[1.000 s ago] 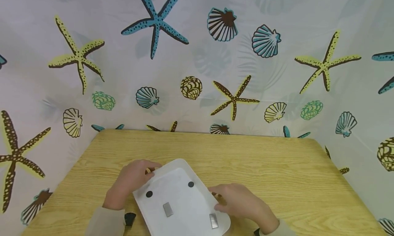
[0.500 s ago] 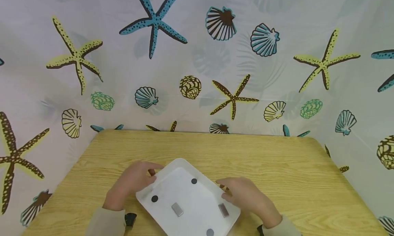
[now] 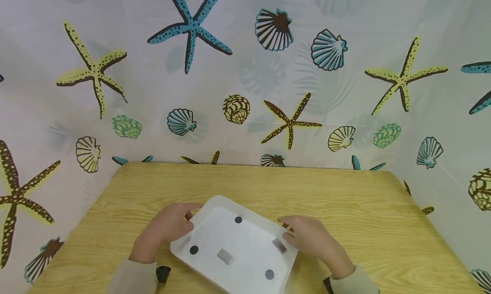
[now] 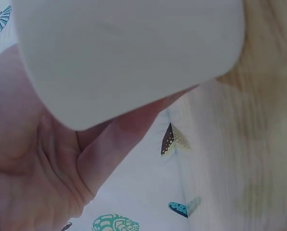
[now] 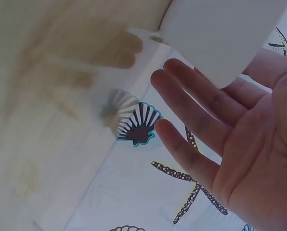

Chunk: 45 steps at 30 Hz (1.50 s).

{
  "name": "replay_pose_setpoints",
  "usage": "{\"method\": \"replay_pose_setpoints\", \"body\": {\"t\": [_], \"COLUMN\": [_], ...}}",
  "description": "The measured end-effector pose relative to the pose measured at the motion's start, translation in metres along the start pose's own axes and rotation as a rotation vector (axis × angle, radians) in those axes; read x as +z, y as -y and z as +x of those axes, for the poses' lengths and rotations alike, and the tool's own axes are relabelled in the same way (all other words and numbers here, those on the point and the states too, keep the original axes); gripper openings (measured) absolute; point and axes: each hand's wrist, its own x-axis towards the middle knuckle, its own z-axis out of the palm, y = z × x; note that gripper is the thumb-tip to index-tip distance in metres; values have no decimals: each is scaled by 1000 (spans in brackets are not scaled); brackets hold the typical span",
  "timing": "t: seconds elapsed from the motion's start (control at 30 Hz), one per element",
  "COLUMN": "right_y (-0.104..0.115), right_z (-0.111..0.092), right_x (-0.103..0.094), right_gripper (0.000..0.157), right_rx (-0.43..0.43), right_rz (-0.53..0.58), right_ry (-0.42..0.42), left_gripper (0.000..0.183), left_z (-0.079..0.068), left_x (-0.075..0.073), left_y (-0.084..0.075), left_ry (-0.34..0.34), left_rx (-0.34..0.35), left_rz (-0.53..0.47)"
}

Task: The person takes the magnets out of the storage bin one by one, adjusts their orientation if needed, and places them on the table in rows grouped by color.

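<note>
Seeing the left hand pinching the left end of the white tray over the surface while the right hand, fingers loosely straightened, rests against its right corner, I judge uneven lifting could slide any loose metal blocks or dark discs.

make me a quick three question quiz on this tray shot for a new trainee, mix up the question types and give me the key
1. How many round dark pieces show on the white tray?
2. What shape are the two silvery pieces on it: (a) star, (b) rectangle, (c) ring?
3. True or false: in the head view, the tray is between the left hand and the right hand.

Key: 1. Three; 2. b; 3. True.
</note>
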Motion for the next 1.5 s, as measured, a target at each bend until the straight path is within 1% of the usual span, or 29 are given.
{"method": "replay_pose_setpoints", "body": {"t": [0.2,0.4,0.53,0.7,0.83,0.93,1.03,1.27,1.4,1.5], "right_y": [-1,-5,-7,-8,-7,-7,-6,-4,-3,-2], "right_z": [0,0,2,2,2,2,1,0,0,1], "right_x": [-4,-5,-5,-6,-5,-5,-5,-6,-6,-7], "right_gripper": [36,41,48,56,60,61,60,57,49,48], "right_rx": [67,72,90,131,165,181,188,224,229,230], "right_rz": [0,-52,-70,-69,-3,48,77,148,211,242], "right_ry": [-71,-174,-198,-171,-125,-96,-77,-47,-37,-25], "left_gripper": [60,62,62,63,62,62,61,60,60,60], "left_z": [0,0,0,0,-1,-2,-2,-1,-1,0], "left_x": [-1,-1,-2,-1,1,3,4,6,6,5], "left_y": [0,-1,-4,-8,-10,-11,-12,-15,-16,-15], "left_ry": [7,2,4,-13,-41,-53,-57,-71,-64,-53], "left_rx": [4,-18,-25,-26,-24,-40,-55,-59,-62,-60], "left_rz": [-3,-5,-7,-21,-33,-48,-66,-64,-56,-44]}}
